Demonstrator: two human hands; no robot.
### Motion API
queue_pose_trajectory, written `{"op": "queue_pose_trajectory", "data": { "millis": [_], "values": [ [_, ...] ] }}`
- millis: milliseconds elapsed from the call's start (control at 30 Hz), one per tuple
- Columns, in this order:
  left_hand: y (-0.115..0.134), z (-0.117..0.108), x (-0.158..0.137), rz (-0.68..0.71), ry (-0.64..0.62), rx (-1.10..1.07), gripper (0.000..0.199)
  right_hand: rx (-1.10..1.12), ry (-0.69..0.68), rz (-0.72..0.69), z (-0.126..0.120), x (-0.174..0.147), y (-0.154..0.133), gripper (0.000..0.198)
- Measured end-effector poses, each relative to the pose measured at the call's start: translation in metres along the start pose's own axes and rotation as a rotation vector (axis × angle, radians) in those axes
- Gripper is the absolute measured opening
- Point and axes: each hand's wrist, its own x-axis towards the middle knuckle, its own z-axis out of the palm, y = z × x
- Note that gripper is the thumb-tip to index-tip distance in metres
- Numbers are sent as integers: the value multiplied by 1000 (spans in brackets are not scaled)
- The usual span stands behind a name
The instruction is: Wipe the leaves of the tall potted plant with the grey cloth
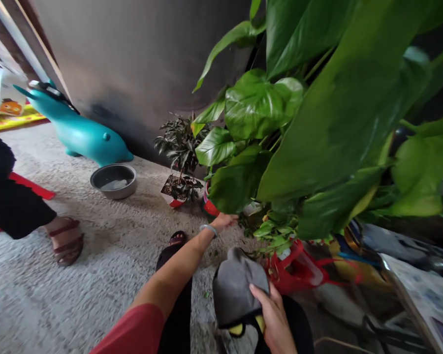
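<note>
My right hand (275, 314) grips a grey cloth (238, 282) with a black edge and yellow patches underneath, bunched over my lap. Reaching forward, my left hand (224, 222) is at the foot of the leafy plants, its fingers stretched out by the low foliage; the fingertips are partly lost among the leaves. A large-leaved green plant (258, 105) towers above it. Just past the hand, a red pot (208, 205) shows partly behind a leaf. Small-leaved greenery (276, 231) lies right of the hand, above a red bag (299, 268).
A dark-leaved shrub stands in a white and red pot (174, 199) by the wall. Left of it are a grey metal basin (114, 184) and a teal animal-shaped toy (84, 135). Another person's sandalled foot (65, 238) rests at left. Assorted items (417, 275) crowd the right side.
</note>
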Motion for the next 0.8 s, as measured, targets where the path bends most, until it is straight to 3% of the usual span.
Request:
{"op": "queue_pose_trajectory", "data": {
  "millis": [133,233,300,400,500,633,700,800],
  "values": [
    [-17,36,9,146,-67,101,9,-10,39,28,-40,-2,-9,72],
    [-26,61,21,258,-92,171,20,-65,16,-26,-48,-1,-16,73],
    [-30,72,27,246,-124,159,27,-81,-6,-60,-49,-3,-21,72],
    [-30,68,24,214,-185,52,32,-66,-66,-101,-52,-9,-37,74],
    [-18,42,5,258,-166,-117,36,11,41,-162,-53,-7,-71,75],
    [-7,11,-31,276,-180,-342,41,211,278,-505,-18,29,-120,66],
    [-9,7,-43,207,-204,-389,40,150,220,-593,16,48,-127,57],
    [-14,8,-47,58,-205,-401,38,-99,-17,-476,54,50,-104,40]
  ]
}}
